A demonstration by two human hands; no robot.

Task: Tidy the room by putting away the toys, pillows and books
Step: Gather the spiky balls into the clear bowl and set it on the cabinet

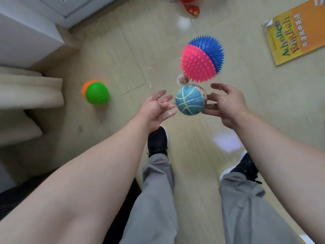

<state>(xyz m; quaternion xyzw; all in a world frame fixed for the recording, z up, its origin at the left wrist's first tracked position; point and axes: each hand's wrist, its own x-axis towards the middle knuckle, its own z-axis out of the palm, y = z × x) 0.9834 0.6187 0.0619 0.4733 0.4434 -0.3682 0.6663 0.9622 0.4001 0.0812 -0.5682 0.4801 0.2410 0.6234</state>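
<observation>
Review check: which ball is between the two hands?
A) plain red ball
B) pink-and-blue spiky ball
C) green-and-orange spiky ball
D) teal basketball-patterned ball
D: the teal basketball-patterned ball is framed by the left hand on one side and the right hand on the other.

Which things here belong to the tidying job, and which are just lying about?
To put away: blue mini basketball; pink-and-blue spiky ball; green-and-orange spiky ball; yellow English book; red toy at the top edge.
Just there: white cabinet; black shoes; floor.
</observation>
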